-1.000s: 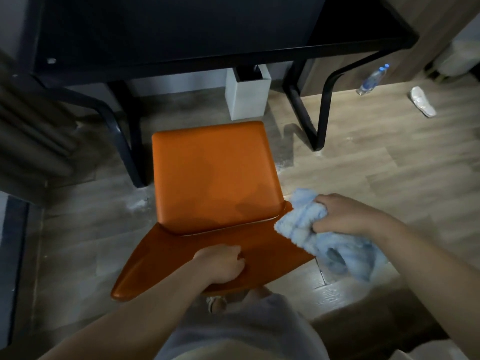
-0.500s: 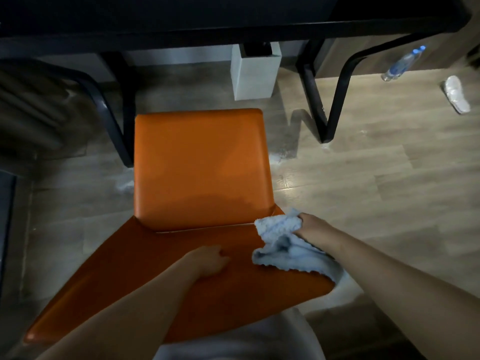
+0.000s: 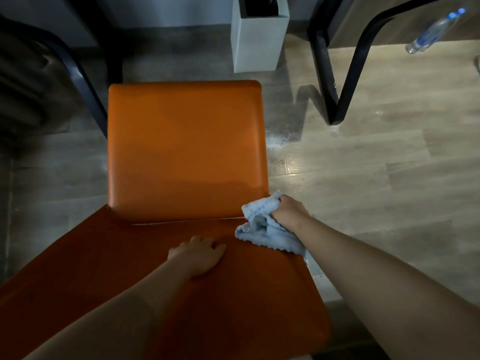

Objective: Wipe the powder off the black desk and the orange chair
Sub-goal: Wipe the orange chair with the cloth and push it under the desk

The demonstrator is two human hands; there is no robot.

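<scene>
from my remote seat, starting at the left: my left hand (image 3: pixel 198 257) lies flat on the dark top of the orange chair (image 3: pixel 185 152) backrest, fingers nearly straight and spread a little, palm pressing down, gripping nothing. the chair fills the middle of the view, its seat pointing away from me toward the counter, whose black legs (image 3: pixel 335 81) curve down on both sides at the top of the view. the seat looks smooth and slightly glossy, with a darker band across its near end; i cannot tell whether any powder is left on it. further right, my right hand (image 3: pixel 288 210) is clenched around a bunched light blue cloth (image 3: pixel 262 227), which touches the chair at the right corner where seat meets backrest and drapes over the backrest edge. on the wooden floor (image 3: pixel 376 178) just right of the seat sits a pale powdery smear (image 3: pixel 279 140). a white bin (image 3: pixel 258 40) stands under the counter, and a clear bottle (image 3: pixel 436 31) with a blue label lies at far right; its writing is too small to read.
</scene>
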